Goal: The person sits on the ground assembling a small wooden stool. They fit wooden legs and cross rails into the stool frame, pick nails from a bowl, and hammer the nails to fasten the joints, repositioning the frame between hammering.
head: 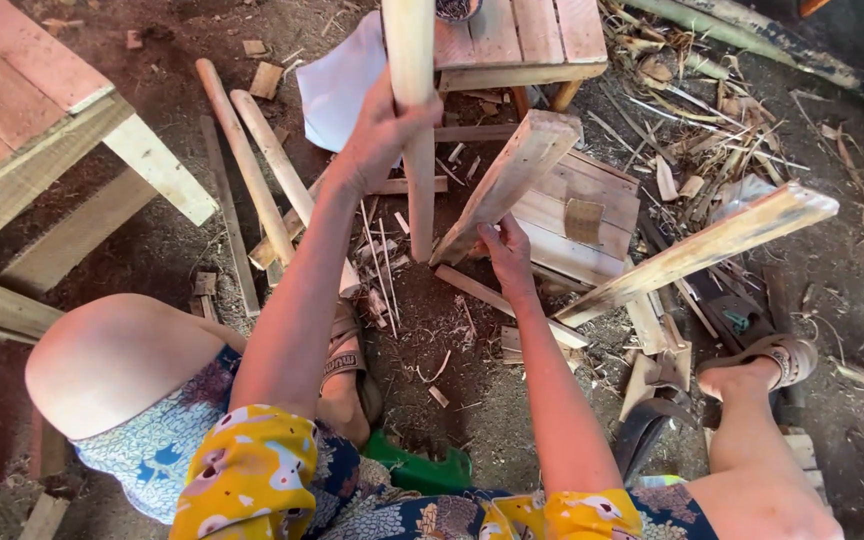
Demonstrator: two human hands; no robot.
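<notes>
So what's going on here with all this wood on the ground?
A person sits low over a dirt floor littered with wood scraps. Their left hand grips a round wooden pole held upright. Their right hand touches the lower end of a flat wooden board that leans tilted toward a small slatted stool. Two more round poles lie on the ground to the left, and a slatted panel lies just beyond the board.
</notes>
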